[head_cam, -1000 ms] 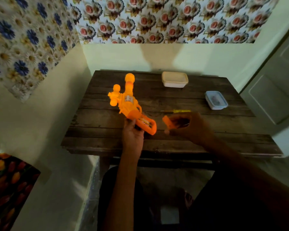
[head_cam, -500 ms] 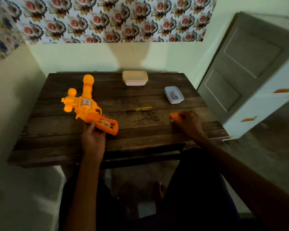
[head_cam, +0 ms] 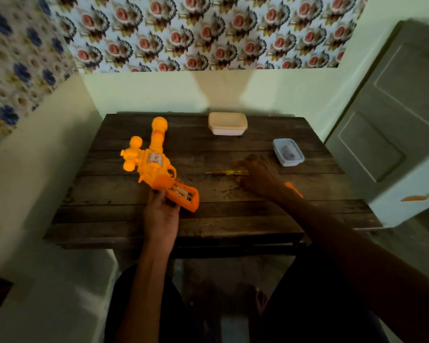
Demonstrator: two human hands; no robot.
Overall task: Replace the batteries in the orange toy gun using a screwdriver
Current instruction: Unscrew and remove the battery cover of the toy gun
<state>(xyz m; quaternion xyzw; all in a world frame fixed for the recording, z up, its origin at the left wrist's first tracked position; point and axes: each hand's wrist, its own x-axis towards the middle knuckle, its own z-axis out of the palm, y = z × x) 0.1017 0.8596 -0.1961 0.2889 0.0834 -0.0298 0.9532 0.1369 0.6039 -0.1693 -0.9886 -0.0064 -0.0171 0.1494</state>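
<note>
The left hand [head_cam: 161, 214] reaches in over the near edge of the table [head_cam: 233, 219], fingers curled round the grip of the orange toy gun [head_cam: 156, 167]. The gun sits over the table's left half, its long axis running near to far and the barrel pointing at the wall. Farther right, the right hand [head_cam: 259, 177] arches over the handle of the screwdriver [head_cam: 223, 172], fingers curled. Blur hides whether they pinch it.

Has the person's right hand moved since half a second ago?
Yes. The right hand has left the small orange battery cover on the dark wooden table and shifted left to the yellow-handled screwdriver, which has stayed put.
</note>
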